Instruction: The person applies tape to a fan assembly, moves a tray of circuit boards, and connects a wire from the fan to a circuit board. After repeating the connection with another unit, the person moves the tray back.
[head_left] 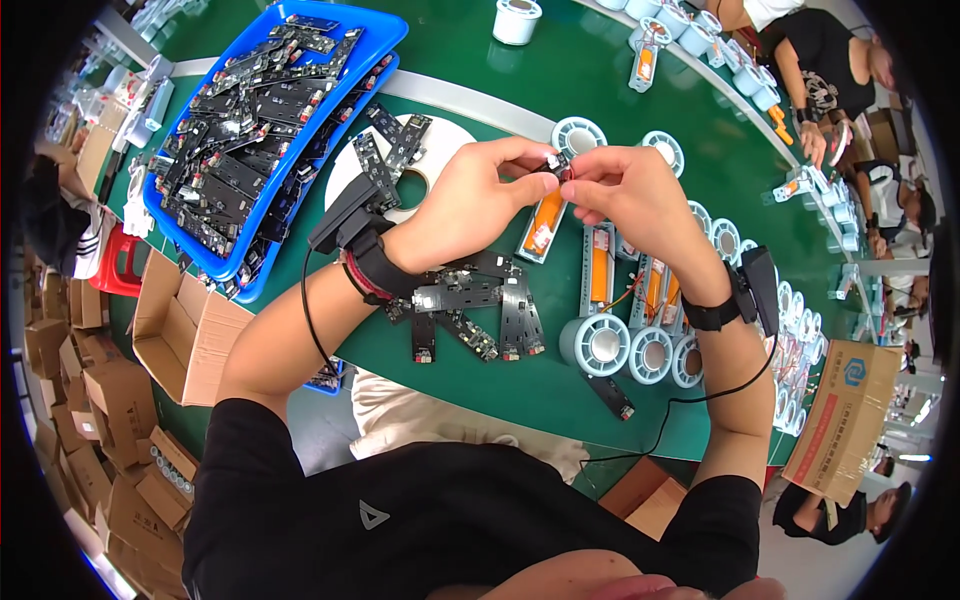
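Note:
My left hand (478,195) and my right hand (632,190) meet at the upper middle of the table, thumbs and forefingers pinched together. Between the fingertips is a small dark piece with a white end (557,163); it is too small to name for certain. Just below them lies a pale-blue housing with an orange battery (546,218), whose round, slotted head (579,134) shows beyond the fingers. Beneath my left forearm is a loose pile of black circuit boards (460,296). More pale-blue housings (603,344) with orange cells and wires lie beside my right wrist.
Stacked blue trays (390,30) heaped with black circuit boards stand at the left, by a white ring-shaped reel (345,165) carrying a few boards. An open cardboard box (215,345) sits at the table's left edge. A carton (845,420) is at right; co-workers (830,70) sit beyond.

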